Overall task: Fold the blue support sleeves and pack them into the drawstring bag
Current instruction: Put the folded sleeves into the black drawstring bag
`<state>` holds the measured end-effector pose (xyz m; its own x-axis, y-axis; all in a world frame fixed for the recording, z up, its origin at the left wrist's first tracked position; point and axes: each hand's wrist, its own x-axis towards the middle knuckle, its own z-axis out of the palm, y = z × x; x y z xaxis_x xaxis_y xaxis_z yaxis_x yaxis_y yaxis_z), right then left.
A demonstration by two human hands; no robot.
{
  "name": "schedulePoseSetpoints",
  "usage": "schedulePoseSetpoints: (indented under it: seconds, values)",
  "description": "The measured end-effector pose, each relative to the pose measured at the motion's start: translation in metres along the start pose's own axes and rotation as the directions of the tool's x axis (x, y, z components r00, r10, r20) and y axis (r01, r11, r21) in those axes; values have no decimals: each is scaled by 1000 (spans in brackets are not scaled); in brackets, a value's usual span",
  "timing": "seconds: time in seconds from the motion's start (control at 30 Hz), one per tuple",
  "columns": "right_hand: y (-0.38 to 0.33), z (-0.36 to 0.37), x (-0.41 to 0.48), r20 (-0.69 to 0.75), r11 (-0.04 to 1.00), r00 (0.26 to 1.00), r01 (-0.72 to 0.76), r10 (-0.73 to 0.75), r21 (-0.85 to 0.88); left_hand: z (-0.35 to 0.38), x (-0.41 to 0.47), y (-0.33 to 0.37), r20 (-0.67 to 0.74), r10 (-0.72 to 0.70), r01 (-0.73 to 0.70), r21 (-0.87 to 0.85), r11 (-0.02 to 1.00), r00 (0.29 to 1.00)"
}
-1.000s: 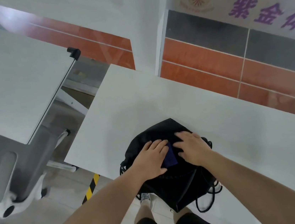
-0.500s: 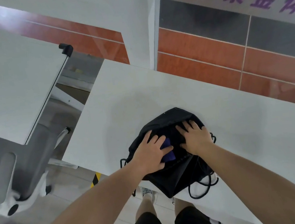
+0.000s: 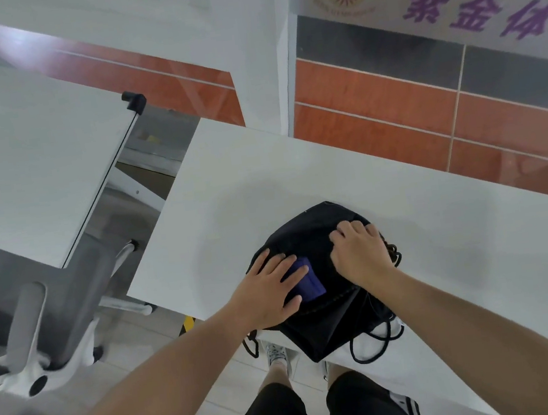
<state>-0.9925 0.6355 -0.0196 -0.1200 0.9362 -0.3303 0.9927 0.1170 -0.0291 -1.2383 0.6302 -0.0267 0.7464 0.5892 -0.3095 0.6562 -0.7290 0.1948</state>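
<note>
A black drawstring bag (image 3: 328, 321) lies on the white table (image 3: 296, 177) at its near edge, its cords hanging over the side. A folded blue support sleeve (image 3: 309, 284) shows at the bag's mouth, half covered by fabric and fingers. My left hand (image 3: 269, 292) lies flat, fingers spread, on the sleeve and the bag's left part. My right hand (image 3: 359, 253) rests on the bag's far right part with fingers curled into the black fabric. How much of the sleeve is inside the bag is hidden.
A second white table (image 3: 25, 162) stands to the left across a gap. A grey and white office chair (image 3: 38, 326) sits below it. An orange-tiled wall (image 3: 392, 117) runs behind the table. My legs and shoes show below the table edge.
My right hand moved farther up the bag and curled its fingers into the fabric. My left hand stays pressed on the blue sleeve. More of the sleeve shows between the hands.
</note>
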Motion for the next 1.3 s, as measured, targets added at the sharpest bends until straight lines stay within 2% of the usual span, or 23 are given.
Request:
schedulePoseSetpoints:
  seconds: [0.07,0.13,0.23,0.3,0.37,0.43,0.5,0.53,0.63,0.73,0.8,0.83,0.93,0.97,1.07,1.13,1.17,1.2,1.27,1.3]
  values:
    - [-14,5,-15,-114,983,982,163,-152,87,-2,-3,0,-27,-35,36,11,999,999]
    - [-29,16,-31,-72,941,950,311,-304,133,-5,-6,-5,-34,-60,62,31,998,998]
    - [-43,28,-43,18,929,935,349,-354,125,-7,-9,-20,-21,-148,148,36,988,989]
    - [-49,32,-46,53,933,940,326,-337,152,-8,-8,-28,-29,-247,243,-91,966,969]
    - [-54,35,-47,67,934,944,306,-323,184,-12,-2,-34,-11,-365,345,-295,891,931]
    - [-58,40,-46,66,937,948,295,-312,186,-15,7,-39,-26,-429,384,-400,832,903]
    - [-63,44,-44,123,935,937,301,-326,186,-19,17,-42,-42,-546,453,-508,733,837]
    - [-65,45,-43,143,932,929,316,-343,180,-24,20,-42,-20,-616,491,-584,646,787]
    - [-72,48,-41,103,907,903,405,-416,115,-34,31,-44,48,-731,504,-755,419,680]
    - [-76,50,-42,68,914,913,396,-402,89,-41,34,-46,63,-744,477,-803,358,665]
    - [-80,48,-43,68,937,935,344,-348,68,-43,32,-45,42,-732,453,-809,374,680]
    - [-82,46,-42,75,944,941,326,-329,51,-43,30,-44,7,-718,442,-793,420,696]
    - [-92,40,-40,88,955,951,296,-298,30,-37,20,-40,-168,-645,433,-614,660,746]
    - [-95,38,-38,90,956,952,289,-292,38,-33,13,-37,-210,-640,454,-547,703,739]
    - [-103,29,-33,66,962,961,264,-268,71,-25,-18,-26,-315,-682,500,-493,712,660]
    - [-106,26,-30,60,957,955,289,-291,35,-13,-39,-18,-360,-678,504,-469,725,640]
    - [-108,26,-28,59,946,945,323,-323,12,-8,-46,-14,-298,-714,520,-520,678,633]
    - [-109,27,-27,61,932,930,364,-363,-2,-5,-49,-11,-178,-773,546,-613,571,609]
    - [-115,26,-22,73,903,901,429,-427,-14,1,-48,-7,101,-837,595,-748,293,538]
    - [-117,25,-20,87,897,894,442,-439,-19,3,-46,-9,174,-834,607,-763,221,523]
